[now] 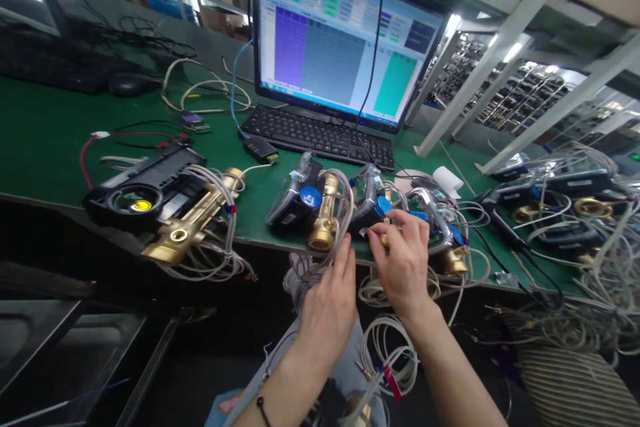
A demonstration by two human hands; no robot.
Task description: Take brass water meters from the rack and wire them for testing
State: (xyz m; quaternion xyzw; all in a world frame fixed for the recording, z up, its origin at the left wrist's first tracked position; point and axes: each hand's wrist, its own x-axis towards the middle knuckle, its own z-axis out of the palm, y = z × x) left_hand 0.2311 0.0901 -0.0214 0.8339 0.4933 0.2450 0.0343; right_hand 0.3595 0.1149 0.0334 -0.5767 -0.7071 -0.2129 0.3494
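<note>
Head view.

Right hand (403,260): back of the hand toward the camera, fingers (400,219) curled inward and drawn close together, thumb and forefinger tips pinching a small pale item too small to identify. The fingertips rest against the black-and-clear electronic meter with brass pipe fitting and blue round cap (373,203) at the front edge of the green bench mat (45,140). A second meter of the same kind with a clear cover (440,227) sits just right of the knuckles, its brass end (455,260) beside the hand.

Left hand (327,310): palm down, fingers (345,257) extended and held loosely together, tips touching the bundle of grey-white sensor cables (340,213) that loops down from the meters. Whether the fingers close on a cable cannot be told. A dark cord bracelet (263,407) circles the wrist.

Further left of the left fingertips: a third meter, black housing with blue disc and brass threaded fitting (300,200). Well left of both hands: a larger black meter body with round lens and long brass pipe (155,203), wrapped in grey cable.

Beyond the fingertips: black keyboard (320,137) and a flat monitor showing a table-style program (340,33).

Below the hands: coils of white cable (387,347) hang off the bench edge.

Far right of the right hand: a heap of further meters and tangled grey wiring (575,213).
</note>
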